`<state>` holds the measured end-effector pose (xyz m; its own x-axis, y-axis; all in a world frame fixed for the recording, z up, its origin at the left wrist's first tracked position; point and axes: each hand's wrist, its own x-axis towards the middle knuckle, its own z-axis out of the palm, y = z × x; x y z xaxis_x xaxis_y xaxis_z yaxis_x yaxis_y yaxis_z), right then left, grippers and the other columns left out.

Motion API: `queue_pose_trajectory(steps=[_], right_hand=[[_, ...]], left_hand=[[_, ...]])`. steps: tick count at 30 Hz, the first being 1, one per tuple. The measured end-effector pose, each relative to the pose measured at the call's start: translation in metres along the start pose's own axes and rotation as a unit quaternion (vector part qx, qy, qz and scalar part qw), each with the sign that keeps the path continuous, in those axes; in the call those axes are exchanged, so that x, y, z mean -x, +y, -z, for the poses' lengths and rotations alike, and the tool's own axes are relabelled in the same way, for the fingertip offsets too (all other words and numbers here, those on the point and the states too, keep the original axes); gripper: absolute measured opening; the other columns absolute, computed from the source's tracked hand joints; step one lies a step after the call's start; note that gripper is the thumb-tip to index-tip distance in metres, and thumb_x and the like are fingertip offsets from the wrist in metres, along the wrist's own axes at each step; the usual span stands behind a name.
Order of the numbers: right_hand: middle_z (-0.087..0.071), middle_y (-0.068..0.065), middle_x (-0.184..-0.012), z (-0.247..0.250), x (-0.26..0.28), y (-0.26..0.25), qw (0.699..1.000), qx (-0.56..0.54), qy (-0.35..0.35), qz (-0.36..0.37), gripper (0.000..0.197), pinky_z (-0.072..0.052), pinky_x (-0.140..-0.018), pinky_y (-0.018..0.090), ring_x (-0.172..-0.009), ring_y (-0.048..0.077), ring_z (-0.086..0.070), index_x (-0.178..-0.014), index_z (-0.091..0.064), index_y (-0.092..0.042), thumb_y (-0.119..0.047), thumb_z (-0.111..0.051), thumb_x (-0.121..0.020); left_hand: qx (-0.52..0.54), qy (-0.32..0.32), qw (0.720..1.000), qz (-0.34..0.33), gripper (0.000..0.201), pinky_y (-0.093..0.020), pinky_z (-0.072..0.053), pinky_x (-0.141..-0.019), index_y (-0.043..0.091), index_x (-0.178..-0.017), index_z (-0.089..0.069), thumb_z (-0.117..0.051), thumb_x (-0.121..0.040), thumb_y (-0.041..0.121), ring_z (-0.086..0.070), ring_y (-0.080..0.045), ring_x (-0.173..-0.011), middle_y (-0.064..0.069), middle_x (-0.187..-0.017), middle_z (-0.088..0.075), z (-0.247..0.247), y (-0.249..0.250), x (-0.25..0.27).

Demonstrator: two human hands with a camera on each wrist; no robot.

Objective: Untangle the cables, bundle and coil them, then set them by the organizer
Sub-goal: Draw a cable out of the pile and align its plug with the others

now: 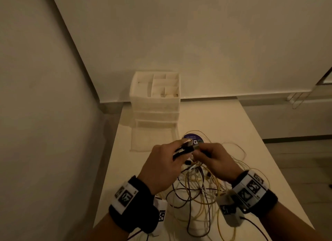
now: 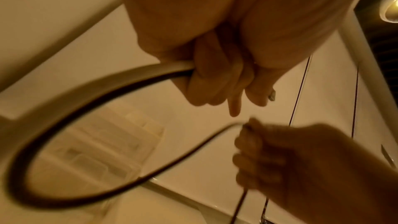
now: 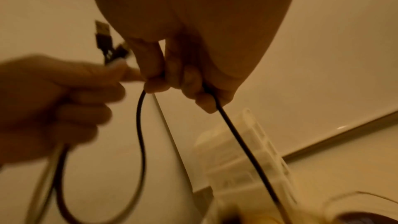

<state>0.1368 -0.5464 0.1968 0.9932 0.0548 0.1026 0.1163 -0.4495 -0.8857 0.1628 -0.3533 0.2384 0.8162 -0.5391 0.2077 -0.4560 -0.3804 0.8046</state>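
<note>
A tangle of yellow, white and dark cables (image 1: 199,192) lies on the pale table (image 1: 251,150) under both raised hands. My left hand (image 1: 167,161) grips a white and a dark cable together (image 2: 120,77), their plugs (image 1: 186,145) sticking out past the fingers. My right hand (image 1: 213,159) pinches a thin black cable (image 3: 140,125) that hangs in a loop below it. The two hands nearly touch above the pile. The white organizer (image 1: 156,96) with drawers stands at the table's far left.
A round purple sticker (image 1: 193,139) lies on the table just beyond the hands. Walls close in on the left and behind the organizer. The table's right edge drops to the floor. Wrist bands with markers sit on both forearms.
</note>
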Motion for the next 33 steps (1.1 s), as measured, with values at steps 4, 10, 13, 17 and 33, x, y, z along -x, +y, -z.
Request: queue_pose_trajectory(steps=[4, 10, 13, 17, 33], right_hand=[[-0.058, 0.001, -0.066, 0.017, -0.002, -0.027, 0.998, -0.052, 0.002, 0.016, 0.027, -0.038, -0.059, 0.023, -0.059, 0.012, -0.048, -0.074, -0.066, -0.010, -0.019, -0.053, -0.095], [-0.048, 0.003, -0.060, 0.021, 0.007, -0.030, 0.993, -0.114, -0.005, 0.034, 0.031, -0.038, -0.059, 0.029, -0.056, 0.014, -0.043, -0.081, -0.065, -0.009, -0.026, -0.046, -0.098], [-0.048, 0.005, -0.061, 0.011, 0.010, -0.016, 0.992, -0.120, -0.009, 0.037, 0.034, -0.039, -0.059, 0.031, -0.056, 0.015, -0.044, -0.078, -0.063, -0.012, -0.029, -0.042, -0.099], [-0.047, -0.005, -0.060, -0.005, 0.022, 0.030, 0.995, -0.102, -0.001, -0.002, 0.036, -0.036, -0.056, 0.026, -0.055, 0.009, -0.042, -0.071, -0.059, -0.019, -0.038, -0.042, -0.097], [-0.045, 0.011, -0.053, 0.010, -0.006, 0.030, 1.000, -0.020, 0.014, 0.004, 0.041, -0.035, -0.055, 0.025, -0.051, 0.008, -0.040, -0.060, -0.055, -0.001, -0.026, -0.064, -0.091]], left_hand=[[-0.007, 0.072, 0.997, -0.016, 0.013, -0.017, -0.039, -0.051, 0.018, -0.091, -0.064, -0.061, -0.093, 0.030, -0.053, -0.005, -0.055, 0.011, -0.062, -0.058, -0.015, 0.007, -0.013], [-0.001, 0.123, 0.992, -0.030, 0.007, -0.008, -0.030, -0.048, 0.022, -0.087, -0.063, -0.060, -0.094, 0.020, -0.047, 0.001, -0.049, 0.016, -0.052, -0.049, -0.017, 0.021, -0.016], [0.075, 0.178, 0.981, 0.003, 0.021, -0.015, -0.031, -0.044, 0.028, -0.074, -0.056, -0.052, -0.093, 0.036, -0.039, -0.004, -0.041, 0.016, -0.049, -0.050, -0.006, 0.030, -0.014], [0.145, 0.276, 0.949, 0.043, 0.028, -0.032, -0.030, -0.046, 0.030, -0.073, -0.063, -0.052, -0.090, 0.050, -0.035, -0.013, -0.043, 0.009, -0.047, -0.045, 0.027, 0.024, -0.012], [-0.094, 0.273, 0.955, -0.072, 0.032, -0.019, -0.049, -0.052, 0.022, -0.118, -0.066, -0.068, -0.089, 0.010, -0.060, -0.009, -0.055, 0.006, -0.072, -0.069, 0.018, 0.035, 0.015]])
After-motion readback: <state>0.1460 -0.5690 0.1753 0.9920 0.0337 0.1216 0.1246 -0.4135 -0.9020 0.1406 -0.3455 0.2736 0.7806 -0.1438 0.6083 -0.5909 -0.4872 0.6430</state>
